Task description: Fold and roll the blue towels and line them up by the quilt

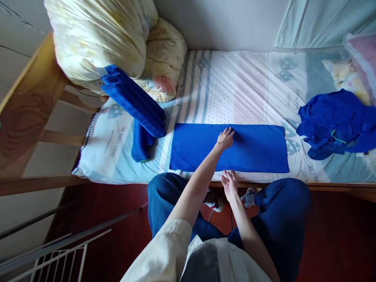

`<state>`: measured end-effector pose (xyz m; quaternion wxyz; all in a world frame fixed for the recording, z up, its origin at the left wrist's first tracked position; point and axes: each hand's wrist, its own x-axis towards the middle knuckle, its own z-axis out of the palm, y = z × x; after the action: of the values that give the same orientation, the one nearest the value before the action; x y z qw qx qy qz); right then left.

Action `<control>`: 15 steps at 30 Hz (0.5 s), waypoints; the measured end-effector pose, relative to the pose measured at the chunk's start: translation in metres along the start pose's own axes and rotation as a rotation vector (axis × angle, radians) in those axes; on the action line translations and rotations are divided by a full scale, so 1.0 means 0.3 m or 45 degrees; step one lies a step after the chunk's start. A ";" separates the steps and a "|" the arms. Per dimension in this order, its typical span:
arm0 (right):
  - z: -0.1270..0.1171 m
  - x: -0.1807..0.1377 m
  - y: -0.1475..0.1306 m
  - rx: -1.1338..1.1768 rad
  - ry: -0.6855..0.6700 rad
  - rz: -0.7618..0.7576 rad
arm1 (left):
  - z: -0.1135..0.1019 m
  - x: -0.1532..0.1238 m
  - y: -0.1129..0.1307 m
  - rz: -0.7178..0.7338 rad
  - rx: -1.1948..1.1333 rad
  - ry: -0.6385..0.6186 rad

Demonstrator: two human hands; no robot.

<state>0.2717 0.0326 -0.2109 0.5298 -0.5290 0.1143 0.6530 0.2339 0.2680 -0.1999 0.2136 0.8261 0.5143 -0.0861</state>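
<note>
A flat blue cloth (252, 149), perhaps a towel, is laid out lengthwise along the near side of the bed. My left hand (225, 138) rests on its upper middle part, fingers extended and holding nothing. Just below the cloth's near edge, my right hand (230, 183) is open, with its fingertips close to that edge; whether they touch it I cannot tell. Several folded blue cloths (133, 102) are stacked to the left, leaning up toward the pillows. Another rolled or folded blue cloth (141, 143) lies beneath them. At the right is a crumpled heap of blue cloth (337, 119).
Two pale yellow bundles (100, 35) or pillows fill the bed's far left corner by the wooden bed frame (32, 105). A pink pillow (364, 58) lies at the far right. My knees press near the bed's front edge. A white metal rack (58, 258) stands lower left.
</note>
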 end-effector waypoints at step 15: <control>0.006 0.025 0.013 -0.059 0.141 0.027 | -0.086 0.231 -0.021 -0.112 -0.169 0.073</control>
<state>0.2683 0.0365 -0.2178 0.5033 -0.5751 0.1338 0.6309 0.2579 0.3381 -0.2037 0.2493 0.7888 0.5606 -0.0375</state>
